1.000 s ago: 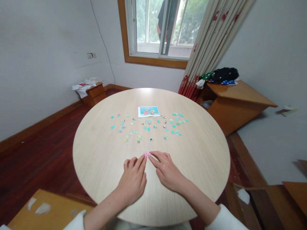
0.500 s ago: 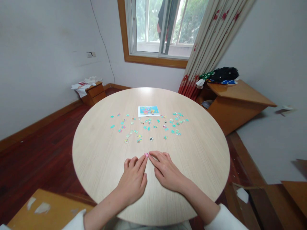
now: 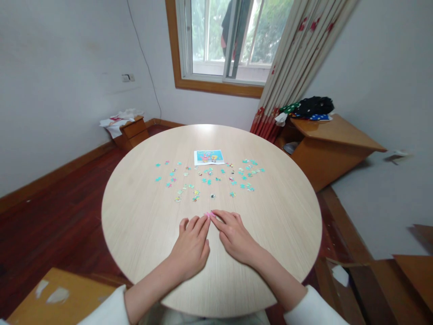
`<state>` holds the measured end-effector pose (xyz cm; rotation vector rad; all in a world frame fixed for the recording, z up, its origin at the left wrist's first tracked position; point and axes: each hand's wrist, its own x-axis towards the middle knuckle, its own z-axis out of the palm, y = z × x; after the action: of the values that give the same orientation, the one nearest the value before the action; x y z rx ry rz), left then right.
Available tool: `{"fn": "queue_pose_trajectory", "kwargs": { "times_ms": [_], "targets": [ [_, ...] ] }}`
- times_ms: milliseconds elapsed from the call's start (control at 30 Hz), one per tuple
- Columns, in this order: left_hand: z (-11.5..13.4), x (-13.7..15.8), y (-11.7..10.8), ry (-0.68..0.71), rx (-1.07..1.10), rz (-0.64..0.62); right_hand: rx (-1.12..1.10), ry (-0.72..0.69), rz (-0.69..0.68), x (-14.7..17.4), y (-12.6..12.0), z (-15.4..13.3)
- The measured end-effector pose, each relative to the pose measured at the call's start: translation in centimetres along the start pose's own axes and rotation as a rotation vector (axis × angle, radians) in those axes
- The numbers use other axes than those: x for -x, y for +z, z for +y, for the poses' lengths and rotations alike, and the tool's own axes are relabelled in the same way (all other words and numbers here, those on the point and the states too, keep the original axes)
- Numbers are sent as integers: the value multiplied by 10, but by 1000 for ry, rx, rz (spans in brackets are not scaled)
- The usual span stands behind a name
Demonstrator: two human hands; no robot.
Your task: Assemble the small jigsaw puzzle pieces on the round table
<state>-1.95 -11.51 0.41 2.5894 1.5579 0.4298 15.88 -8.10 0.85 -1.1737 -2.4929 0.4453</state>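
Small pink puzzle pieces (image 3: 209,215) lie near the front middle of the table, mostly covered by my fingertips. My left hand (image 3: 191,248) rests palm down, its front fingertips pressed on the pink pieces from the left, its thumb lower and apart. From the right, my right hand (image 3: 237,237) holds the pink pieces under its closed leading fingertips. The two hands almost meet there; whether the pieces are joined I cannot tell. Just beyond lies a single dark-and-white puzzle piece (image 3: 213,196), with a teal and yellow piece (image 3: 232,194) to its right.
Several loose puzzle pieces (image 3: 248,174) are scattered across the round table (image 3: 142,234). A picture card (image 3: 209,157) with cartoon figures lies behind them. Clothes (image 3: 314,106) sit on a tilted wooden cabinet (image 3: 338,140) at right. A curtain (image 3: 304,58) hangs beside the window.
Both hands have shifted slightly forward along with the pink pieces, and more pink shows between the fingertips. The scattered pieces and the card stay where they were.
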Motion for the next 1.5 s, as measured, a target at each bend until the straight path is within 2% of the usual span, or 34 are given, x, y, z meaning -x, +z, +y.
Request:
{"fn": "queue_pose_trajectory", "kwargs": {
  "times_ms": [200,367,567,900,1067,1167,1500],
  "targets": [
    [-11,-22,-2,126,95,-20,18,10,-21,-4,-3,11],
    [-21,-30,-4,176,151,-36,42,37,-25,-5,-3,9],
    [-24,-28,-2,185,163,-8,82,105,0,-6,-3,7],
    [-23,-27,-1,167,155,3,112,81,41,-3,0,7],
    [-23,-28,-2,167,162,-8,2,79,174,-8,7,18],
    [-23,-28,-4,168,171,-8,-97,128,254,-16,7,25],
    [-25,-28,0,134,145,-2,-246,221,146,-38,-11,26]
  ]
}}
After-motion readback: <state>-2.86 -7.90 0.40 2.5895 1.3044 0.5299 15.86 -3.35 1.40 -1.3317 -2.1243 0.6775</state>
